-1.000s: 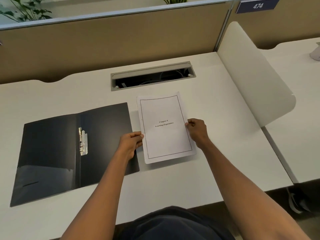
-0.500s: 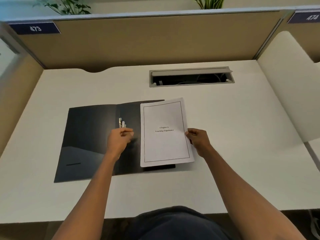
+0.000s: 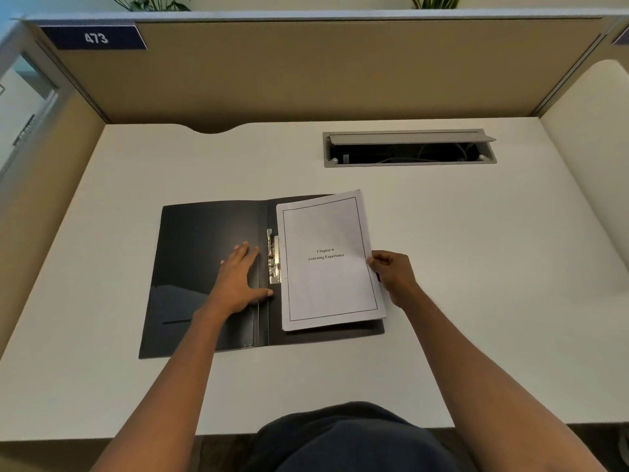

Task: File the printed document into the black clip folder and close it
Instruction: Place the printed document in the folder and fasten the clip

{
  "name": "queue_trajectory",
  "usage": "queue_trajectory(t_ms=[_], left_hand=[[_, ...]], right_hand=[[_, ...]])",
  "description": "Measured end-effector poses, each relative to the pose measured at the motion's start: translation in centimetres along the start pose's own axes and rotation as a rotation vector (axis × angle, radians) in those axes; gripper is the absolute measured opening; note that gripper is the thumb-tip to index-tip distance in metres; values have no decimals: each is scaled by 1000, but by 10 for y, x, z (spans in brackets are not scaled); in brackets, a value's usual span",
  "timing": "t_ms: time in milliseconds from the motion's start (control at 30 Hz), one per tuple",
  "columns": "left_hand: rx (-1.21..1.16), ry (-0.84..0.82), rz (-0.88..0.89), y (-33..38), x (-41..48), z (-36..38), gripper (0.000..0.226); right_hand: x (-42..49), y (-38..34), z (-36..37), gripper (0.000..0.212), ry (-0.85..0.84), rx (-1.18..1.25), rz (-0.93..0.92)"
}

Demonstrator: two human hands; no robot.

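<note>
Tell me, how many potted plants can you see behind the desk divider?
2. One plant peeks over the divider at the top left, another plant at the top right. Only leaves show; more could be hidden.

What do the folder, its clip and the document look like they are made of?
Folder: probably thin plastic, black and semi-glossy; its inner cover shows soft reflections.
Clip: looks like metal, bright and polished; it glints silver beside the spine.
Document: matte white paper with black print, several sheets judging by the layered bottom edge, held at its right edge by the right hand.
</note>
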State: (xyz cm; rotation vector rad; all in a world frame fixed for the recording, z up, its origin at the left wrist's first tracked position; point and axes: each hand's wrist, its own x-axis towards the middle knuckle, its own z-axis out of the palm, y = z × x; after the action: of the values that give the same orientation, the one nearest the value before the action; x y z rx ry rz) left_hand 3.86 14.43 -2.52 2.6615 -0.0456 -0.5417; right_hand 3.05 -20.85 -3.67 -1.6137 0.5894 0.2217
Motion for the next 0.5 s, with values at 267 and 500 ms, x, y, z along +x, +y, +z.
queue_trajectory(t_ms=[267,500], left_hand=[[94,-37,24,-3,6,14,111],[85,-35,37,-3,5,12,109]], right_hand=[[1,2,10,22,28,-60,18],[-4,0,22,13,52,-113,20]])
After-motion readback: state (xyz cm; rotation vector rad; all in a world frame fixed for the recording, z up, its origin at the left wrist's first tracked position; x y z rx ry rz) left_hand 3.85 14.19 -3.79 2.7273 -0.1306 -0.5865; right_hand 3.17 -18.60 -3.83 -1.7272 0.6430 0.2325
